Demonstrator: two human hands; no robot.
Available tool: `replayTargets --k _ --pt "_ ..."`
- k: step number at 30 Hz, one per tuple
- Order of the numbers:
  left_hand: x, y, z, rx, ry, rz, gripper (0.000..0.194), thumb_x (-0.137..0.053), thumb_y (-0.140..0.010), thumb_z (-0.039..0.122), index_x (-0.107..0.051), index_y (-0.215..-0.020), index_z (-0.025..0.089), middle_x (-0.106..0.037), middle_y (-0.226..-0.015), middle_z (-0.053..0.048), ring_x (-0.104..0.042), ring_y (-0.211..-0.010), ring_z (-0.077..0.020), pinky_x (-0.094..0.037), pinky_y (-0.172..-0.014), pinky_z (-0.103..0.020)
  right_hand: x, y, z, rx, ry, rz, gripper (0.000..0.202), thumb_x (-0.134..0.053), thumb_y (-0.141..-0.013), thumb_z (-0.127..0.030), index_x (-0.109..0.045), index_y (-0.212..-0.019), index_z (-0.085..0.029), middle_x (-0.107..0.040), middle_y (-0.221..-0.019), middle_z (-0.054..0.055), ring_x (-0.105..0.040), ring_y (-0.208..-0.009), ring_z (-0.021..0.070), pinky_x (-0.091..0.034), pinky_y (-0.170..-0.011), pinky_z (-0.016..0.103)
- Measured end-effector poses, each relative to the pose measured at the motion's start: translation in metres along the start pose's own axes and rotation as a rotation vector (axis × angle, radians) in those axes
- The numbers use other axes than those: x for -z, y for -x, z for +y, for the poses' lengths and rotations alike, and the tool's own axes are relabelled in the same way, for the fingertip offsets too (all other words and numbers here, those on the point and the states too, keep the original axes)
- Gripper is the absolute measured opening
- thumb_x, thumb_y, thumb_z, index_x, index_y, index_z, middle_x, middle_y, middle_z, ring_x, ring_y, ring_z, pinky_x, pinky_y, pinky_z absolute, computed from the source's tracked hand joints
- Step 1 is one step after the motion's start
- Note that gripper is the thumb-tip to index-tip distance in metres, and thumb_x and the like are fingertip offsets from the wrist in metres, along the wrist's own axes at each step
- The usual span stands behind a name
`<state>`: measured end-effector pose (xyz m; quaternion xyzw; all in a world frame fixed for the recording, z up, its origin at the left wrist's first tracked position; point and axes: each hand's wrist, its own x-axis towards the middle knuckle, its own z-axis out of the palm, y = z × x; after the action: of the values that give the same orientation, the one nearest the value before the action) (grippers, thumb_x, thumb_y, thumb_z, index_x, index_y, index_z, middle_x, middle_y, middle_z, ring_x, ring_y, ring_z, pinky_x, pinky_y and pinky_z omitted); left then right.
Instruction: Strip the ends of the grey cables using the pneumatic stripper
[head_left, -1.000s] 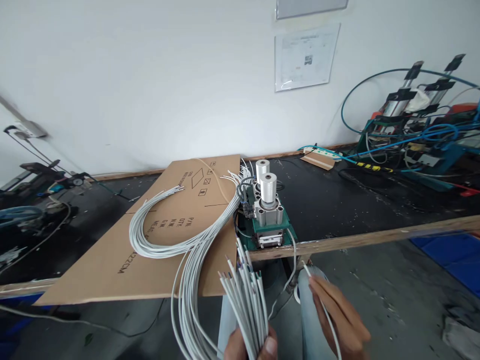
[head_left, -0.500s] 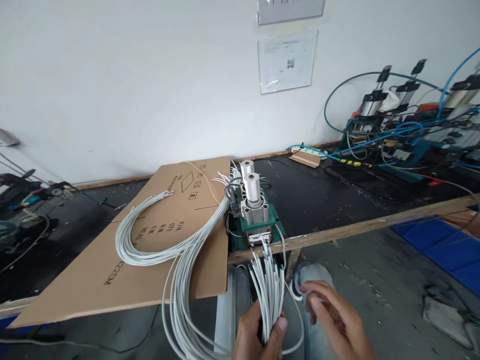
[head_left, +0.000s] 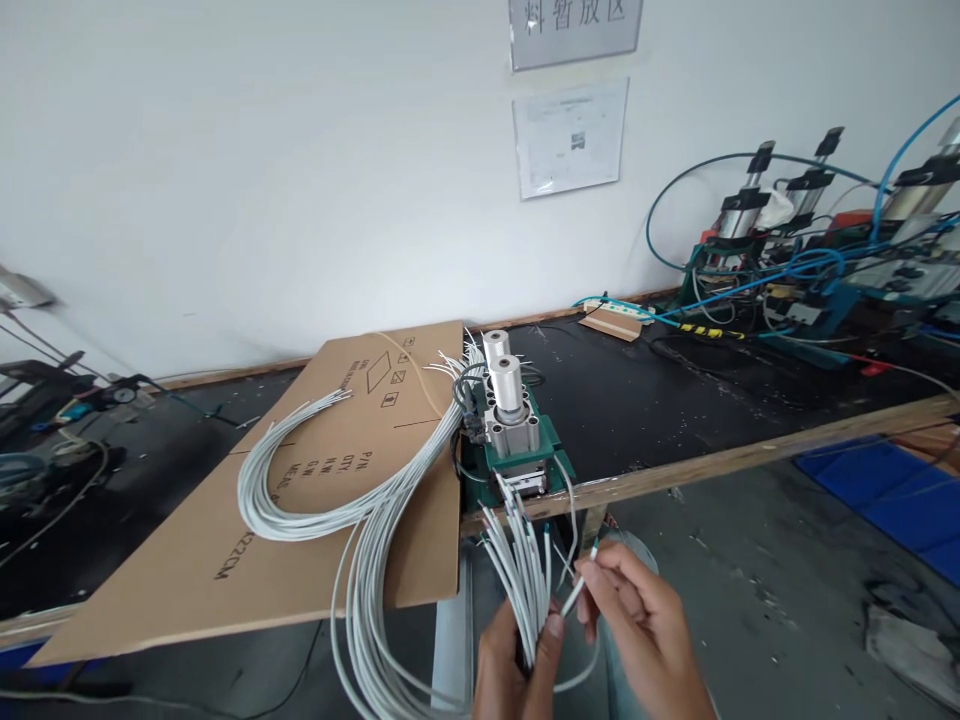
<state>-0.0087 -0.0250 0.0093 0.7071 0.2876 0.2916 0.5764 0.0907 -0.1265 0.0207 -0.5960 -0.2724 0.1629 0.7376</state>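
Observation:
My left hand (head_left: 517, 655) is closed round a bundle of white cables (head_left: 521, 570), whose ends fan upward with small coloured wire tips. Between thumb and fingers, my right hand (head_left: 634, 610) pinches one white cable (head_left: 574, 598) just below its greenish tip, leaning it out to the right of the bundle. Just beyond the bundle, at the table edge, stands a small pneumatic machine (head_left: 514, 430) with two silver cylinders on a green base. The long loops of white cable (head_left: 367, 570) hang over the table edge at the left and run back beside the machine.
A flat cardboard sheet (head_left: 187, 560) covers the left of the black table (head_left: 622, 400) and overhangs its front edge. More pneumatic machines (head_left: 750, 220) with blue hoses stand at the back right. A gauge and tubing (head_left: 120, 395) lie far left. Signs (head_left: 574, 140) hang on the wall.
My right hand has moved left to the bundle and taken hold of one cable, bending it out to the right. My left hand keeps its grip on the bundle. The view has shifted slightly.

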Motion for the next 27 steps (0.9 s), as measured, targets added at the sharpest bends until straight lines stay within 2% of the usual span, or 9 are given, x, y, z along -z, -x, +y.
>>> replayTargets --k 1,3,5,6,8,11,17,22,27 --pt "-0.001 -0.001 0.004 -0.003 0.034 0.030 0.048 -0.070 -0.084 0.064 -0.075 -0.084 0.016 -0.073 -0.086 -0.010 -0.065 -0.082 -0.0241 -0.049 -0.076 -0.029 0.000 0.001 -0.002 -0.034 -0.008 -0.007 0.035 -0.053 -0.102 -0.047 -0.059 -0.082 -0.020 -0.053 -0.062 -0.001 -0.057 -0.054 0.0128 -0.048 -0.053 0.020" --pt "-0.002 -0.004 0.011 0.031 0.132 0.035 0.048 -0.071 -0.085 0.063 -0.072 -0.081 0.015 -0.066 -0.074 -0.005 -0.059 -0.070 -0.0176 -0.045 -0.068 -0.026 0.001 0.002 -0.008 -0.102 -0.004 -0.038 0.037 -0.053 -0.102 -0.051 -0.057 -0.081 -0.020 -0.048 -0.060 -0.003 -0.051 -0.051 0.0113 -0.043 -0.051 0.021" --pt "-0.003 -0.005 0.016 0.116 0.239 -0.021 0.051 -0.073 -0.082 0.065 -0.069 -0.081 0.014 -0.050 -0.058 0.002 -0.043 -0.054 -0.0108 -0.036 -0.054 -0.022 0.001 0.004 -0.011 -0.146 0.046 -0.095 0.039 -0.054 -0.101 -0.052 -0.058 -0.079 -0.020 -0.042 -0.061 -0.004 -0.044 -0.049 0.0102 -0.035 -0.048 0.022" --pt "-0.004 -0.006 0.017 0.157 0.278 -0.053 0.053 -0.074 -0.081 0.066 -0.068 -0.084 0.013 -0.041 -0.054 0.005 -0.034 -0.049 -0.0088 -0.030 -0.049 -0.021 0.002 0.004 -0.012 -0.141 0.087 -0.127 0.039 -0.053 -0.101 -0.052 -0.059 -0.079 -0.020 -0.043 -0.062 -0.003 -0.044 -0.050 0.0106 -0.033 -0.048 0.023" --pt "-0.005 -0.006 0.017 0.202 0.317 -0.081 0.056 -0.075 -0.079 0.067 -0.070 -0.092 0.012 -0.036 -0.053 0.007 -0.027 -0.047 -0.0077 -0.024 -0.044 -0.021 0.003 0.006 -0.009 -0.097 0.172 -0.187 0.036 -0.051 -0.102 -0.050 -0.064 -0.084 -0.021 -0.048 -0.066 -0.001 -0.048 -0.055 0.0126 -0.033 -0.049 0.024" --pt "-0.007 -0.006 0.016 0.201 0.308 -0.051 0.052 -0.076 -0.080 0.063 -0.071 -0.090 0.013 -0.037 -0.053 0.006 -0.028 -0.048 -0.0088 -0.025 -0.043 -0.021 0.004 0.007 -0.004 -0.042 0.222 -0.252 0.034 -0.048 -0.105 -0.045 -0.064 -0.086 -0.023 -0.053 -0.068 0.000 -0.054 -0.060 0.0139 -0.037 -0.053 0.023" --pt "-0.009 -0.006 0.012 0.201 0.341 -0.039 0.052 -0.075 -0.079 0.064 -0.069 -0.084 0.012 -0.033 -0.053 0.007 -0.020 -0.048 -0.0070 -0.017 -0.044 -0.022 0.003 0.009 -0.004 -0.070 0.215 -0.273 0.037 -0.045 -0.106 -0.047 -0.064 -0.085 -0.024 -0.056 -0.072 0.000 -0.056 -0.063 0.0145 -0.040 -0.057 0.023" --pt "-0.005 -0.007 0.012 0.223 0.296 -0.098 0.048 -0.071 -0.082 0.061 -0.071 -0.084 0.013 -0.033 -0.051 0.007 -0.022 -0.047 -0.0078 -0.019 -0.044 -0.022 0.004 0.007 -0.008 -0.035 0.256 -0.289 0.036 -0.044 -0.107 -0.043 -0.061 -0.081 -0.024 -0.047 -0.065 -0.002 -0.049 -0.055 0.0131 -0.035 -0.051 0.025" --pt "-0.001 -0.008 0.027 0.189 0.129 -0.141 0.029 -0.060 -0.084 0.041 -0.065 -0.076 0.014 -0.033 -0.052 0.006 -0.025 -0.047 -0.0087 -0.021 -0.044 -0.023 0.009 0.006 -0.014 0.109 0.405 -0.316 0.034 -0.043 -0.107 -0.037 -0.059 -0.081 -0.023 -0.057 -0.071 0.002 -0.060 -0.063 0.0160 -0.044 -0.056 0.025"
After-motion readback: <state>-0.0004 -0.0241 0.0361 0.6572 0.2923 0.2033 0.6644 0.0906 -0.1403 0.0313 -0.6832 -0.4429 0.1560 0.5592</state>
